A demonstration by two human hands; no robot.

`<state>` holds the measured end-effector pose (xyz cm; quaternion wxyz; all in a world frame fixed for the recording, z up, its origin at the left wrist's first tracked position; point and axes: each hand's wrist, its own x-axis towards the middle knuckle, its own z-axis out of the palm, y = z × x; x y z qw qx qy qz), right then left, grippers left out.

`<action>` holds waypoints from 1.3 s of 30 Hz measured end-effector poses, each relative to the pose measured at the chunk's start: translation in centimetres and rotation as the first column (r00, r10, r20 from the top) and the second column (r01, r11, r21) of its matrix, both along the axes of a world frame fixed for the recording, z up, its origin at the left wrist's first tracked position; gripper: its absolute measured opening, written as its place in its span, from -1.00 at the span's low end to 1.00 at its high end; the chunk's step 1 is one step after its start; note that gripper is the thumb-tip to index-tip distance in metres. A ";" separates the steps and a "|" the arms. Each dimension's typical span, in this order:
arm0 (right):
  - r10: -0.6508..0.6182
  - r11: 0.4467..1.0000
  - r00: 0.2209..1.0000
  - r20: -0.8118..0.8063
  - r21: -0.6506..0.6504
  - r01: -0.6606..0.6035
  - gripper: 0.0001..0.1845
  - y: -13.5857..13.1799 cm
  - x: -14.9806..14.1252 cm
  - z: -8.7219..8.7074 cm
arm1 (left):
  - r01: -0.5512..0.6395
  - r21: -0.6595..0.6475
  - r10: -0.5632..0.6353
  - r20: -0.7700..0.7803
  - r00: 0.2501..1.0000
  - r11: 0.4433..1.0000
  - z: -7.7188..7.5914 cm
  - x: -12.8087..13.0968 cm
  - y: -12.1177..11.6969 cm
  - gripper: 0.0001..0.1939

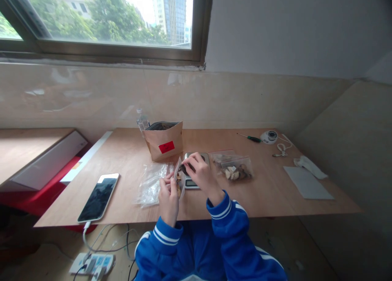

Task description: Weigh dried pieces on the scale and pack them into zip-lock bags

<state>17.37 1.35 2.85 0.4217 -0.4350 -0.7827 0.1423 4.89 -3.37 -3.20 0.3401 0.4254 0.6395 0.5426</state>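
Note:
My left hand point(168, 200) grips a small clear plastic bag point(181, 187) by its side and holds it upright. Brown and yellowish dried pieces show inside it. At the bag's mouth, the fingers of my right hand point(200, 171) pinch a dark dried piece point(185, 169); its exact kind is hard to make out. Behind and below my right hand lies a small digital scale point(192, 184), partly hidden, with dark bits on its pan. Flat clear plastic bags point(150, 187) lie left of my left hand. To the right rest filled clear bags point(237, 171) of pale and brown dried pieces.
An open brown paper pouch point(157, 144) with a red label stands behind, next to a plastic bottle point(142, 120). Left is a phone point(99, 197) on a cable. Right are a screwdriver point(253, 139), a white dome camera point(269, 137), a white sheet point(308, 183) and a crumpled tissue point(310, 167).

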 end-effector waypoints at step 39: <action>-0.315 0.925 0.925 0.213 -0.151 0.350 -0.62 4.3 0.3 -6.6 | -0.169 -0.016 0.168 -0.005 0.986 0.986 -0.1 -0.9 -0.4 -0.77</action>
